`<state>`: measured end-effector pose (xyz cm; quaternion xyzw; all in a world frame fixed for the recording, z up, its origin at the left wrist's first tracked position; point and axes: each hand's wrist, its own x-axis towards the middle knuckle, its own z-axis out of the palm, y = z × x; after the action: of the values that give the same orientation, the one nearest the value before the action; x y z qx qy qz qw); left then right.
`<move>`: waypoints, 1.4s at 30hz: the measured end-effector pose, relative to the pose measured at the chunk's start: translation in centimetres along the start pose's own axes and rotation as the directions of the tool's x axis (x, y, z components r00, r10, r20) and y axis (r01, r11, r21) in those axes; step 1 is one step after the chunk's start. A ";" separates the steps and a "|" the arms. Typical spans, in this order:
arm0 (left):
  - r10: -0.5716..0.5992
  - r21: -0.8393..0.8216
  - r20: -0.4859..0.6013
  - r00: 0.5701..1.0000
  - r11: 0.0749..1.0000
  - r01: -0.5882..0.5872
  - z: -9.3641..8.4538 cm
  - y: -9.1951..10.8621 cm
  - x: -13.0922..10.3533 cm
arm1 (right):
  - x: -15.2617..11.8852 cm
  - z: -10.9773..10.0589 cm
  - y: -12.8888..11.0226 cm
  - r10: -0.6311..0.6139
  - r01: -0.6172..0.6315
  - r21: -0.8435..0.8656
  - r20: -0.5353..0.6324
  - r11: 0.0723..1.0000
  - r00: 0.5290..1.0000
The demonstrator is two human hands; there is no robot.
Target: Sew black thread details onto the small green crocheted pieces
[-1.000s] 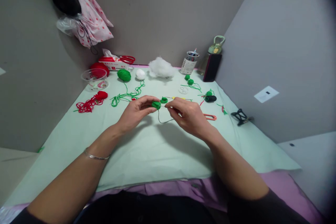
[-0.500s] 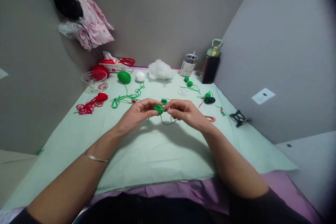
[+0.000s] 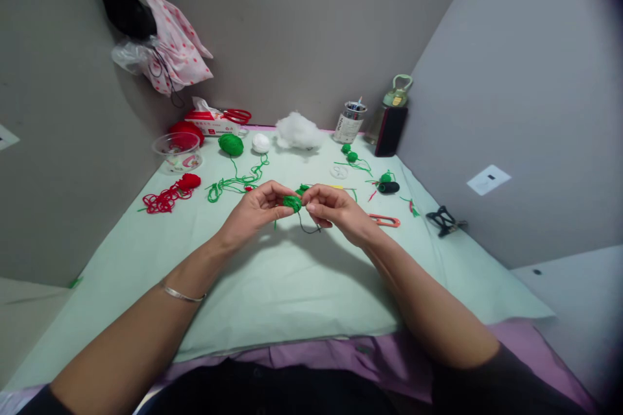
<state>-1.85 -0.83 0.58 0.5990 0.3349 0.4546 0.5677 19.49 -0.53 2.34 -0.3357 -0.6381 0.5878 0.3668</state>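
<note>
Over the middle of the table, my left hand (image 3: 256,211) pinches a small green crocheted piece (image 3: 293,203) between thumb and fingers. My right hand (image 3: 341,213) is closed in a pinch at the right edge of that piece; what sits between its fingertips is too small to make out. A dark thread (image 3: 304,229) hangs in a loop below the piece and runs toward the lower fingers of my right hand. Just behind the fingertips lies another bit of green yarn work (image 3: 302,189), partly hidden. An orange-handled cutter (image 3: 387,220) lies right of my right hand.
Red yarn (image 3: 168,196), a green yarn ball (image 3: 230,144), a white ball (image 3: 260,142) and fluffy stuffing (image 3: 296,131) lie leftward and behind. A clear tub (image 3: 178,159), pen can (image 3: 349,123), bottle (image 3: 396,97), phone (image 3: 390,131) and black stand (image 3: 444,222) stand around.
My right hand has shifted slightly left, closer against the green piece, and its lower fingers have curled further. The dark thread's loop has changed shape. My left hand stays almost still.
</note>
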 end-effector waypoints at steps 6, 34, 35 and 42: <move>0.013 -0.022 -0.033 0.999 1.000 -0.014 0.5 -0.2 0.2 | 0.2 0.8 0.4 -0.057 0.052 -0.056 -0.090 0.997 0.994; 0.258 0.465 -0.046 0.965 0.861 -0.208 1.2 -2.3 -0.1 | -0.7 2.2 0.9 -0.486 0.263 -0.837 -0.004 0.480 0.874; 0.272 0.495 -0.041 0.961 0.842 -0.217 1.1 -2.4 -0.1 | -0.9 2.3 0.3 -0.519 0.293 -0.782 -0.045 0.550 0.853; 0.366 0.681 -0.137 0.920 0.709 -0.181 -1.3 -1.8 0.4 | -3.2 -1.4 -5.1 -0.323 0.305 -0.107 -0.360 0.946 0.875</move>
<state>-2.69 0.20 -1.19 0.7372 0.4513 0.4626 0.1973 22.32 -3.03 7.20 -0.3417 -0.6163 0.4310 0.5637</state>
